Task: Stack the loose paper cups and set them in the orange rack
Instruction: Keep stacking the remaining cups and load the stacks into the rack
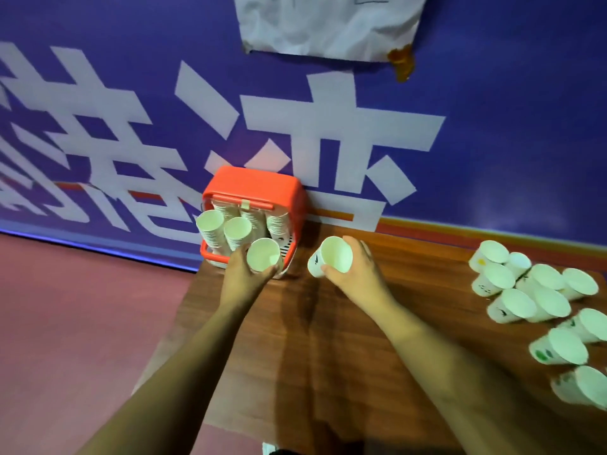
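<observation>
The orange rack stands at the far left corner of the wooden table, against the wall. It holds several stacks of white paper cups leaning toward me. My left hand grips a cup stack at the rack's front edge. To the right of the rack, my right hand holds a white paper cup just above the table, its mouth facing me. Several loose paper cups lie scattered at the table's right side.
A purple wall banner with large white characters rises directly behind the table. A crumpled white paper sheet hangs on it. Reddish floor lies to the left of the table.
</observation>
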